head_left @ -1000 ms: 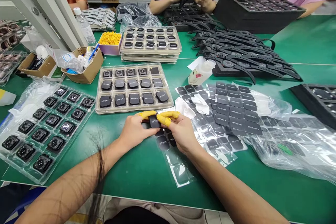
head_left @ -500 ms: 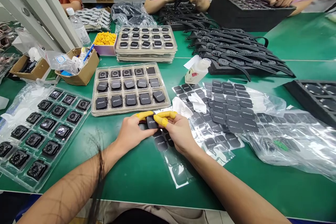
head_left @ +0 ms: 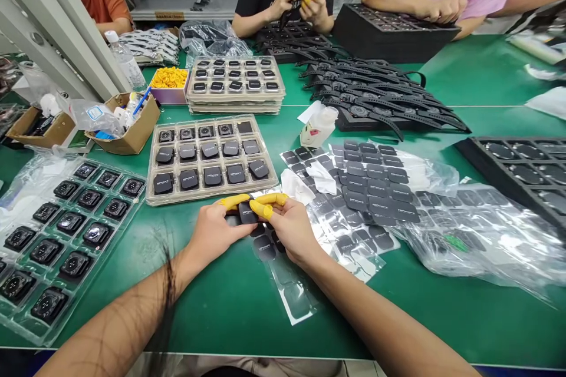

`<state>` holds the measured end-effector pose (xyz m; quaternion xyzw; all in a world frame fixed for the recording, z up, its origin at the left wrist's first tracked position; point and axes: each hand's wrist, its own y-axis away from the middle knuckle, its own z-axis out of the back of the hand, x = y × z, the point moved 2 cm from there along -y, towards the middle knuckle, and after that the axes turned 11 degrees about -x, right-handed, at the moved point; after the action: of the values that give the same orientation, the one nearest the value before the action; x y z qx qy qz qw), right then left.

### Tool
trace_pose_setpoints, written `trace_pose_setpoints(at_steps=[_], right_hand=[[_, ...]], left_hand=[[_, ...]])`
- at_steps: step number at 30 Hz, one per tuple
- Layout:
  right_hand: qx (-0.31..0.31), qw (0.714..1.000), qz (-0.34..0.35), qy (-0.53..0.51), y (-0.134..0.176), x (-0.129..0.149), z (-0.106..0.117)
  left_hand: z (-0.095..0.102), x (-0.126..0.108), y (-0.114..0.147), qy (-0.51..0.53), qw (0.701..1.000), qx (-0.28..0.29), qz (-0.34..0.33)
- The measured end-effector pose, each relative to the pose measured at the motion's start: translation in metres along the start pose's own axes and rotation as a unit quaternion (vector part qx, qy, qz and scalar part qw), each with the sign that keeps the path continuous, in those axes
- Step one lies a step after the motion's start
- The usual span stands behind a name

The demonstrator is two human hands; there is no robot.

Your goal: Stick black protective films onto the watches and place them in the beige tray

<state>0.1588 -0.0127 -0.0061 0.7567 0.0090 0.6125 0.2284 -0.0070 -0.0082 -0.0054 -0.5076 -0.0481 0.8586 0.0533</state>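
Note:
Between my two hands is a black square watch case with a dark, lettered film (head_left: 246,213) on its upper face. My left hand (head_left: 215,225) grips it from the left, thumb below and a yellow-cotted finger along the far edge. From the right, my right hand (head_left: 295,228) pinches it, with yellow finger cots on thumb and finger pressing the film's right side. Under my right hand lies a clear sheet of dark film stickers (head_left: 265,247), partly hidden. Just beyond my hands stands a beige tray (head_left: 212,193) of watch cases, many topped with the same lettered film.
Left lies a clear tray (head_left: 99,230) of watch cases. Sticker sheets (head_left: 375,188) and crumpled plastic (head_left: 469,241) spread rightward. Behind are a white bottle (head_left: 319,126), stacked trays (head_left: 236,97), a box of yellow finger cots (head_left: 169,78) and strapped watches (head_left: 375,94). Co-workers sit opposite.
The whole view has swung slightly right and up, so the table's things appear further left and lower. Both my hands keep hold of the watch case, their grip nearly the same.

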Motion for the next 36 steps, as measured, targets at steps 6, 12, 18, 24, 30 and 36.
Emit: trace_pose_setpoints(at_steps=[6,12,18,24,30,36], right_hand=[[0.01,1.0,0.011,-0.001,-0.002,-0.003,0.0],[0.025,0.999,0.035,0.02,-0.002,-0.005,0.0],[0.037,0.994,0.083,0.057,-0.002,-0.007,0.001],[0.056,0.983,0.11,0.139,0.002,0.0,0.008],[0.116,0.979,0.091,0.144,0.0,0.0,0.003],[0.143,0.975,0.102,0.136,-0.004,0.003,0.005]], left_hand=[[0.001,-0.001,-0.001,-0.012,1.0,-0.003,0.004],[0.003,-0.002,-0.002,-0.043,0.999,-0.008,-0.014],[0.004,-0.005,-0.002,-0.041,0.999,-0.011,-0.005],[0.005,-0.006,-0.001,-0.031,0.999,-0.011,0.007],[0.006,-0.011,0.0,-0.066,0.997,0.003,-0.043],[0.007,-0.015,0.002,-0.062,0.996,0.024,-0.062]])
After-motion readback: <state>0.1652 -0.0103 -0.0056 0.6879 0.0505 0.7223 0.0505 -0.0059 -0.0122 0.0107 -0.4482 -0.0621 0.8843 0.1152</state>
